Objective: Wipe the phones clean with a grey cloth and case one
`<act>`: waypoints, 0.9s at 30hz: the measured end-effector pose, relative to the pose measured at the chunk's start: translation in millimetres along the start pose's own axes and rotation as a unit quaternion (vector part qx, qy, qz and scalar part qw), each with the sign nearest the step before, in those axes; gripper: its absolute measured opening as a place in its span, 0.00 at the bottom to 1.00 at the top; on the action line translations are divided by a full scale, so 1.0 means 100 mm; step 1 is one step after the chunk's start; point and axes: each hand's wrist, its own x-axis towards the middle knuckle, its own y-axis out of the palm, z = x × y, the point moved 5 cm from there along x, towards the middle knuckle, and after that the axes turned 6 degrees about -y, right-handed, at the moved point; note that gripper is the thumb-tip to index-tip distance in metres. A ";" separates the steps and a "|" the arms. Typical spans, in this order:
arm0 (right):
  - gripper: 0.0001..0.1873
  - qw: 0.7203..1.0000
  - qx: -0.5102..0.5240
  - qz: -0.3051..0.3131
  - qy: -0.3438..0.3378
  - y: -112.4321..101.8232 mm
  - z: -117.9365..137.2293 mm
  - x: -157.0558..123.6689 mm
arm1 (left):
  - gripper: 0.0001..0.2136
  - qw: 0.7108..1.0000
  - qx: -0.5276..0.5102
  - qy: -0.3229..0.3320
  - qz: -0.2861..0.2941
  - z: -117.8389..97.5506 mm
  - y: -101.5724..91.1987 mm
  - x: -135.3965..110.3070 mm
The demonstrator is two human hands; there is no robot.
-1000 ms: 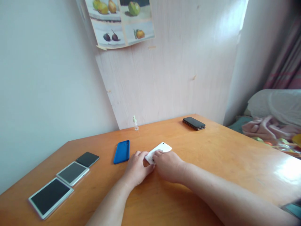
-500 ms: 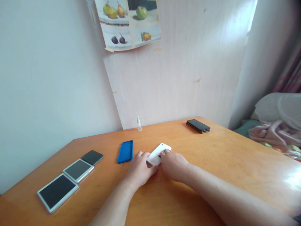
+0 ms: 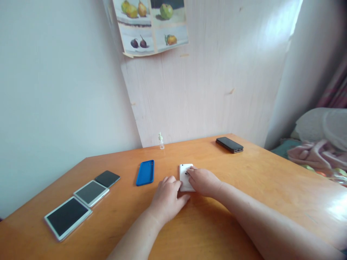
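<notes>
Before us a pale wall (image 3: pixel 65 86), an orange-brown table (image 3: pixel 265 177), a fruit print (image 3: pixel 151 25); our left hand (image 3: pixel 168 199) spreads at the left edge of a white phone (image 3: pixel 185 185) lying back-up on the table, our right hand (image 3: pixel 205 181) over it, pinching or not we cannot tell; the phone's dark mark (image 3: pixel 186 173) we cannot read

Fruit poster (image 3: pixel 152 28) on panel (image 3: pixel 206 83); pump bottle (image 3: pixel 161 142) below.

The bench (image 3: pixel 265 169) gives widest passage on the right, between the right hand (image 3: pixel 204 181) and the dark stacked phones (image 3: pixel 229 144). A lane runs between the blue case (image 3: pixel 145 173) and white phone (image 3: pixel 184 185), its near end blocked by the left hand (image 3: pixel 166 198). Another parts the case from three flat devices (image 3: pixel 91 192) lying diagonally. A pump bottle (image 3: pixel 161 142) stands upright behind.
</notes>
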 end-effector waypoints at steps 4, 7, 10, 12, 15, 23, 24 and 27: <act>0.15 0.999 0.038 0.013 0.027 -0.09 0.11 -0.05 | 0.07 0.999 -0.024 0.021 -0.006 -0.03 -0.03 -0.01; 0.17 0.996 0.074 0.023 0.034 -0.13 0.15 -0.08 | 0.12 0.998 -0.054 0.024 -0.014 0.00 -0.02 0.00; 0.18 0.994 0.091 0.021 0.061 -0.09 0.05 -0.07 | 0.16 0.997 -0.079 0.018 -0.016 0.02 0.01 0.01; 0.18 0.992 0.097 0.014 0.074 -0.05 -0.03 -0.05 | 0.16 0.996 -0.091 0.015 -0.012 0.02 0.02 0.01; 0.19 0.992 0.108 0.008 0.062 0.01 -0.05 -0.02 | 0.18 0.993 -0.113 0.019 -0.002 -0.03 0.00 0.00; 0.18 0.988 0.152 -0.001 -0.005 0.00 0.12 -0.08 | 0.21 0.986 -0.144 -0.080 -0.028 0.13 -0.01 0.06; 0.20 0.988 0.156 -0.006 -0.021 0.00 0.14 -0.09 | 0.21 0.984 -0.147 -0.085 -0.048 0.17 -0.01 0.08; 0.21 0.982 0.172 -0.023 -0.079 -0.01 0.27 -0.10 | 0.19 0.981 -0.140 -0.082 -0.108 0.26 -0.01 0.12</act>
